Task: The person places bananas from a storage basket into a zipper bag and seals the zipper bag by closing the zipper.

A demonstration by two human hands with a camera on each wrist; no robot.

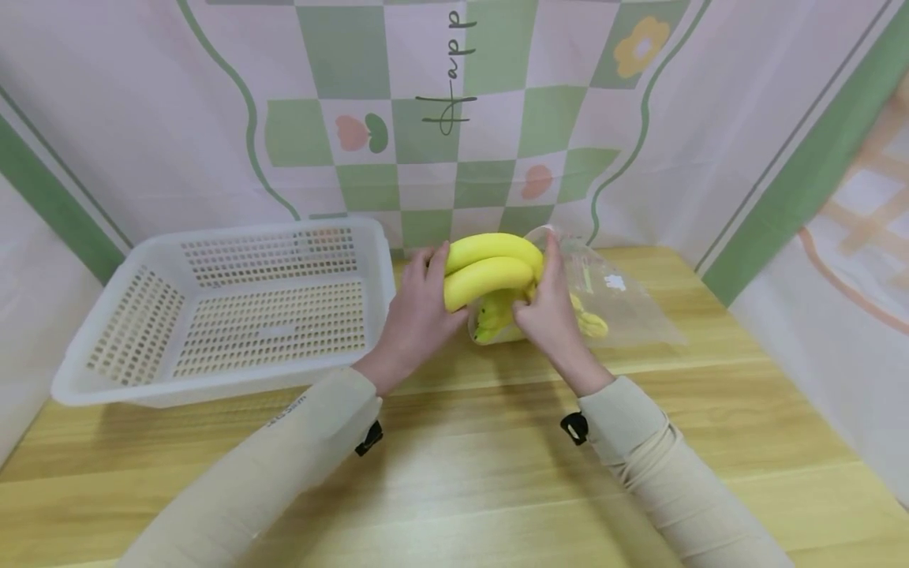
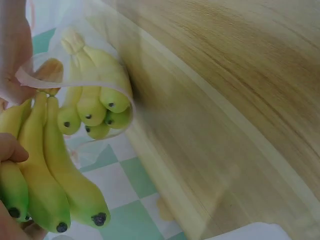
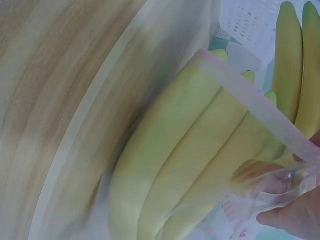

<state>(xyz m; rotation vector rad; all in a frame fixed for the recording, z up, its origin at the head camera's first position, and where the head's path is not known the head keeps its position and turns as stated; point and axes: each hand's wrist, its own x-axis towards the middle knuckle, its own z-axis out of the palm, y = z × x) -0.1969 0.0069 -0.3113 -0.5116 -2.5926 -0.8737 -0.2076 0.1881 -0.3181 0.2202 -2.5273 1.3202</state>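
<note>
My left hand (image 1: 426,288) grips a bunch of yellow bananas (image 1: 490,267) just above the wooden table, at the mouth of a clear plastic bag (image 1: 618,304). My right hand (image 1: 547,296) pinches the bag's rim and holds it open. A second, smaller bunch (image 1: 497,319) lies inside the bag. The left wrist view shows the held bananas (image 2: 47,175) under my thumb (image 2: 10,148), with the bagged bunch (image 2: 95,102) behind the film. From the right wrist, the bagged bananas (image 3: 200,160) lie under the bag rim (image 3: 250,97), which my right fingers (image 3: 295,220) pinch.
A white perforated plastic basket (image 1: 213,390) stands on the table's left side, with nothing in it. The wooden tabletop (image 1: 461,473) reaches to the front edge. Patterned pink and green cloth walls close off the back and both sides.
</note>
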